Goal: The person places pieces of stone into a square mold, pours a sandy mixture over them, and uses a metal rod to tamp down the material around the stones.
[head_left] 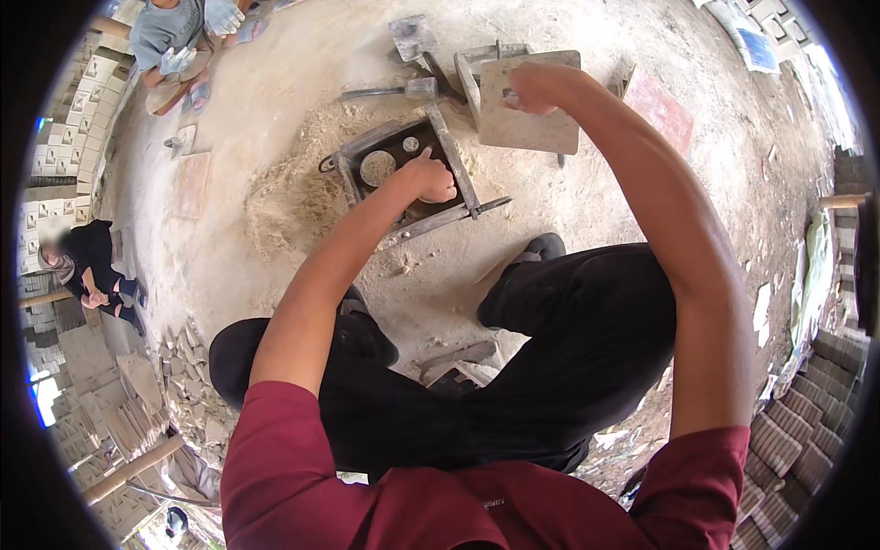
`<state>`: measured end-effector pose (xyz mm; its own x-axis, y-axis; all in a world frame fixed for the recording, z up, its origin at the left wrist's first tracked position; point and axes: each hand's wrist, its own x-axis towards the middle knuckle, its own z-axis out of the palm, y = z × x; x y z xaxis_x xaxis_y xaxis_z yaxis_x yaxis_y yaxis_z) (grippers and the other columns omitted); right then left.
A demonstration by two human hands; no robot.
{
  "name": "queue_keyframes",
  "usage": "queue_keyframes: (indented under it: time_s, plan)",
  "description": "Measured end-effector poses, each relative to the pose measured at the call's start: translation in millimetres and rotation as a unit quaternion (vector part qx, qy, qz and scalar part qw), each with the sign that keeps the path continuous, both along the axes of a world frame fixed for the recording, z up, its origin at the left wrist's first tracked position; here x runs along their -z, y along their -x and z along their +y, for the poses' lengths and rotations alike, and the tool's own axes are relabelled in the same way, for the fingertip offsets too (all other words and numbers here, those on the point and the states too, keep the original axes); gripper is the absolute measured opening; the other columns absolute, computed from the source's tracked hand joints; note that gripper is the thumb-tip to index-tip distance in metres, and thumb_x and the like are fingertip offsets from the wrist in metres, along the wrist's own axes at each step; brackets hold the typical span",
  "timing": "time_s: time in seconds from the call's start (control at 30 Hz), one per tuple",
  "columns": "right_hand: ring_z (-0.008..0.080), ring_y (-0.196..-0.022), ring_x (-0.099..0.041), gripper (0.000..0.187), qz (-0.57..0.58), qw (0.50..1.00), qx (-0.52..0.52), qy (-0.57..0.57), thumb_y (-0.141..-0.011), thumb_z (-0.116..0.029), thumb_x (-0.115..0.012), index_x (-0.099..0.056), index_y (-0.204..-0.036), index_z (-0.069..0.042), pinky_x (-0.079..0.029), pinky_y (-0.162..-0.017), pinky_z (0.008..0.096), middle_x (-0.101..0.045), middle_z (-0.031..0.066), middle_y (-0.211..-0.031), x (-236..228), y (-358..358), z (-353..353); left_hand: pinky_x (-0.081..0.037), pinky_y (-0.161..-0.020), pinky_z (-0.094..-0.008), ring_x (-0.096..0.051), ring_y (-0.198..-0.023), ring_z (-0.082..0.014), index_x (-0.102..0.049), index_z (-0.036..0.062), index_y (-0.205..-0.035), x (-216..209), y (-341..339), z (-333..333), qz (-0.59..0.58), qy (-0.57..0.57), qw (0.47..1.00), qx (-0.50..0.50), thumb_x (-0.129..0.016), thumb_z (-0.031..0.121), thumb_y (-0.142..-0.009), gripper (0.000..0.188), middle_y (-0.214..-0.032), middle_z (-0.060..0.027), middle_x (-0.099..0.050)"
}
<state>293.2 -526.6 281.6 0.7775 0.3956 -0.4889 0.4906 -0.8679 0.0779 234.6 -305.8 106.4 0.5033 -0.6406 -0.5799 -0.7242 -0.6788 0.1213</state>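
I squat on a dusty floor over a dark metal mould frame lying in a heap of sand. My left hand reaches into the frame with its fingers curled, pressing at the inside next to a round sand-filled recess. My right hand is raised beyond the frame and grips the top edge of a flat square slab, holding it tilted up. What my left hand holds, if anything, is hidden.
A hammer and a trowel-like tool lie beyond the mould. A reddish tile lies to the right. One person crouches at top left, another person sits at left. Stacked tiles line both sides.
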Motion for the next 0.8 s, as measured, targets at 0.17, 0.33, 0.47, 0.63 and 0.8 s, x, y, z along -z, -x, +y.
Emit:
queue_keyframes:
  time_s: [0.17, 0.33, 0.47, 0.63, 0.8]
  plan:
    - [0.0328, -0.082, -0.063, 0.043, -0.003, 0.997, -0.006, -0.075, -0.091, -0.039, -0.05, -0.066, -0.091, 0.001, -0.05, -0.073, 0.0422, -0.066, 0.0164, -0.087, 0.5, 2.1, 7.3, -0.043, -0.09, -0.0396, -0.054, -0.105, -0.0325, -0.062, 0.0036, -0.091, 12.5, 28.1, 38.5, -0.158, 0.48, 0.843, -0.184, -0.048, 0.015, -0.088, 0.019, -0.095, -0.0173, -0.062]
    - [0.0375, -0.083, -0.063, 0.047, -0.027, 0.994, -0.031, -0.103, -0.091, -0.04, -0.052, -0.061, -0.088, 0.006, -0.05, -0.073, 0.0439, -0.064, 0.0232, -0.088, -6.9, 4.9, 19.9, -0.038, -0.097, -0.0444, -0.046, -0.115, -0.0418, -0.045, -0.0066, -0.123, 48.8, 72.8, 39.6, -0.313, 0.484, 0.743, -0.342, -0.043, 0.024, -0.093, 0.042, -0.127, -0.0281, -0.045]
    - [0.0339, -0.084, -0.063, 0.046, -0.023, 0.998, -0.014, -0.062, -0.093, -0.039, -0.048, -0.064, -0.092, 0.004, -0.05, -0.075, 0.0437, -0.066, 0.02, -0.089, -3.7, 5.3, 23.2, -0.032, -0.103, -0.043, -0.04, -0.124, -0.041, -0.036, -0.0072, -0.134, 44.0, 74.4, -9.6, -0.153, 0.518, 0.627, -0.561, -0.028, 0.047, -0.095, 0.067, -0.13, -0.0305, -0.044]
    - [0.0332, -0.084, -0.063, 0.048, -0.013, 0.997, -0.021, -0.078, -0.093, -0.04, -0.047, -0.063, -0.095, 0.005, -0.05, -0.075, 0.044, -0.065, 0.0198, -0.089, -10.9, 9.8, 37.5, -0.026, -0.107, -0.0434, -0.034, -0.13, -0.0392, -0.039, -0.0021, -0.135, 52.1, 52.8, 26.7, 0.126, 0.336, 0.624, -0.694, -0.005, 0.068, -0.087, 0.09, -0.134, -0.0294, -0.04]
    - [0.033, -0.086, -0.063, 0.048, 0.007, 0.999, -0.024, -0.038, -0.093, -0.041, -0.047, -0.062, -0.097, 0.005, -0.049, -0.076, 0.0439, -0.065, 0.0187, -0.092, -6.2, 13.8, 38.7, -0.025, -0.108, -0.0445, -0.033, -0.131, -0.0385, -0.044, -0.0058, -0.13, 49.8, 61.4, 21.6, 0.127, 0.263, 0.676, -0.677, -0.008, 0.068, -0.087, 0.093, -0.136, -0.0283, -0.039]
